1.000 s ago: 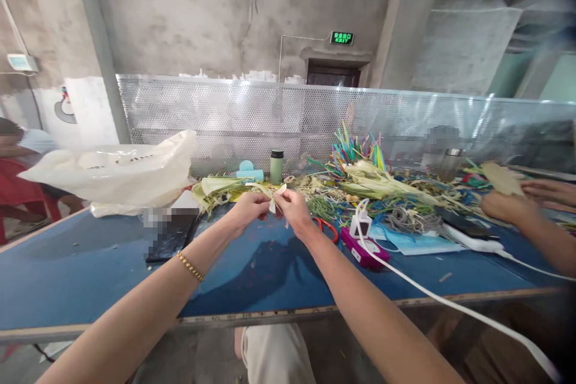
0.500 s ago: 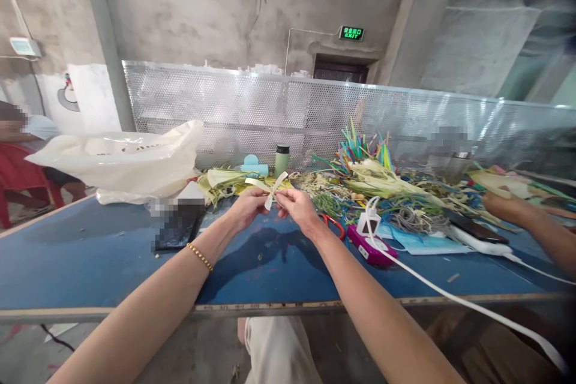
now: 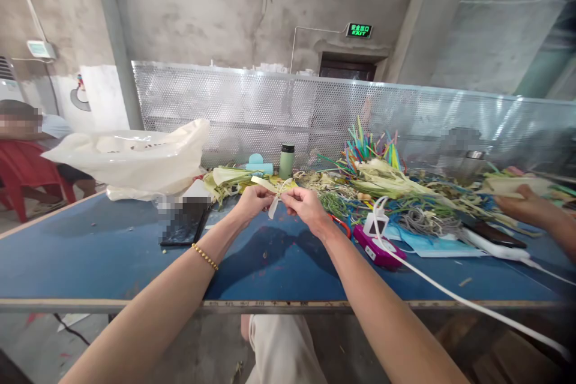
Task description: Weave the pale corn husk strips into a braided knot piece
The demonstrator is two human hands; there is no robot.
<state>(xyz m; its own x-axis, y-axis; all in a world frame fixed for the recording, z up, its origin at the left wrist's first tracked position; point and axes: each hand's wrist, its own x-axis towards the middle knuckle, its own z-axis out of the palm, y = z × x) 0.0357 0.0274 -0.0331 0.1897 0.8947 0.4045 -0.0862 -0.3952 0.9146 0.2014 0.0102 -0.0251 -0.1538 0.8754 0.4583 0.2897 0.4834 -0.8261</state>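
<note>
Above the blue table, my left hand (image 3: 253, 204) and my right hand (image 3: 302, 204) face each other, a small gap between them. Both are closed, fingertips pinched on a pale cream strip (image 3: 272, 209) that looks like dried plant leaf or husk. One end of it hangs down between the hands, and another pale length sticks out to the upper left over my left fingers. How the pieces cross or join is too small to make out. Behind the hands lies a heap of yellow-green husks (image 3: 231, 179).
A white plastic bag (image 3: 130, 162) and a dark phone (image 3: 184, 225) lie left. A green flask (image 3: 287, 161) stands behind. To the right are a purple power block (image 3: 378, 247) with a white cable, coiled cords (image 3: 420, 221), and a co-worker's hand (image 3: 524, 207) holding pale material.
The strip's upper right end, which stuck up between the hands, now lies lower near my right fingers. The view has shifted slightly left. Both hands stay pinched.
</note>
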